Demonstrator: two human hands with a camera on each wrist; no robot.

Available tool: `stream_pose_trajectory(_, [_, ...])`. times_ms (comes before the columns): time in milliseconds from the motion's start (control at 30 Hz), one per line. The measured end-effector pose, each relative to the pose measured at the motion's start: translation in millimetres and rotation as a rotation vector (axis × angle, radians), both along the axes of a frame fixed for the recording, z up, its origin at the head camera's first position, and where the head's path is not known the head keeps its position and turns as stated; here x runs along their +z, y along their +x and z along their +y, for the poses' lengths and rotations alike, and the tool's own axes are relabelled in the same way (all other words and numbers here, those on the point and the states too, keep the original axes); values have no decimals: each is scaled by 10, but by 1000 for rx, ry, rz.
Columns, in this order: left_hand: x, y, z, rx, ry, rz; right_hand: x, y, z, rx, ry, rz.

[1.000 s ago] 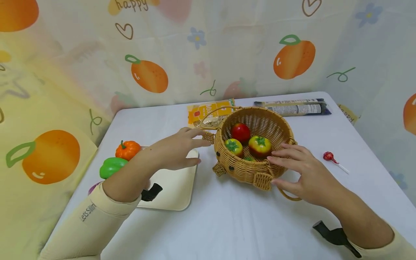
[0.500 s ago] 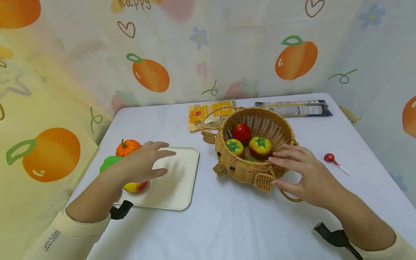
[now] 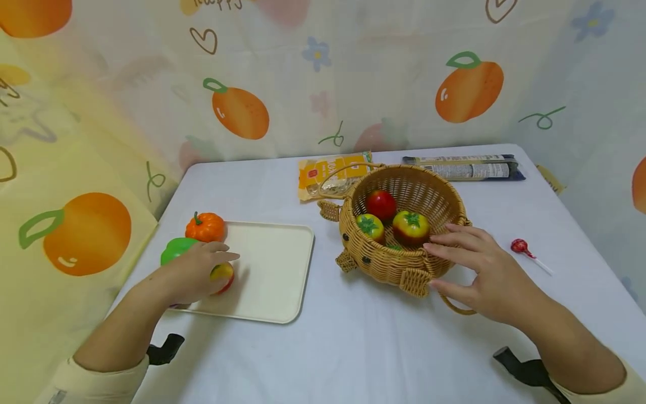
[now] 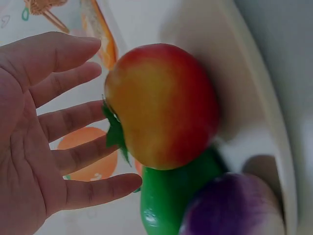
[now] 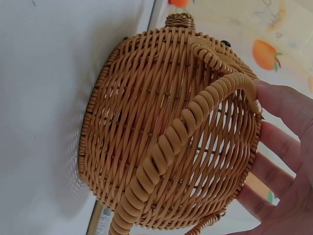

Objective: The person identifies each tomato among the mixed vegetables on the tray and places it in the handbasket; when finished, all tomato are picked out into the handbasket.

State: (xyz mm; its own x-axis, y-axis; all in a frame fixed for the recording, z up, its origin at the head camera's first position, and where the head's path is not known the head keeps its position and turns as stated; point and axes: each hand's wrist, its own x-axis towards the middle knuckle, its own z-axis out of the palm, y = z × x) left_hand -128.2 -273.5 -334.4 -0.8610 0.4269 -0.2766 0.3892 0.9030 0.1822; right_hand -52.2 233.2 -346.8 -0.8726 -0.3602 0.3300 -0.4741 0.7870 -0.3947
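In the head view, my left hand (image 3: 188, 275) hovers around a red-and-yellow tomato (image 4: 166, 105) on a cream tray (image 3: 270, 275). Its fingers are spread and fairly straight; the left wrist view shows a gap between the palm and the tomato's green leaves. A green pepper (image 3: 176, 247), an orange pumpkin (image 3: 205, 228) and a purple-and-white vegetable (image 4: 234, 208) lie beside it. My right hand (image 3: 489, 275) touches the rim of a wicker basket (image 5: 132, 122) with extended fingers, its thumb near the handle (image 5: 168, 142). Inside sit a red fruit (image 3: 381, 205) and two yellow-green tomatoes (image 3: 411, 227).
A yellow food packet (image 3: 333, 175) lies behind the basket, with a long dark package (image 3: 466, 167) at the back right. A red lollipop (image 3: 520, 247) lies right of the basket. The white table (image 3: 353, 348) ends near the patterned curtain (image 3: 333, 84).
My left hand has left the basket's left side and moved left and down to the tomato on the tray. My right hand stays at the basket rim. The camera view has shifted slightly.
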Motion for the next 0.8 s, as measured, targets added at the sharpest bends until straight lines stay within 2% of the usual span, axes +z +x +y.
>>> stream_pose_trajectory(100, [-40,20,-38,-8,12,-7,5,1,5,0,0,-1])
stream_pose_trajectory(433, [-134,52,-111,-82,44,51,-3,2,-6,-2,-7,5])
stream_pose_trajectory(800, [-120,54,-88,-110,70,68,4,8,-9,-19,2,-22])
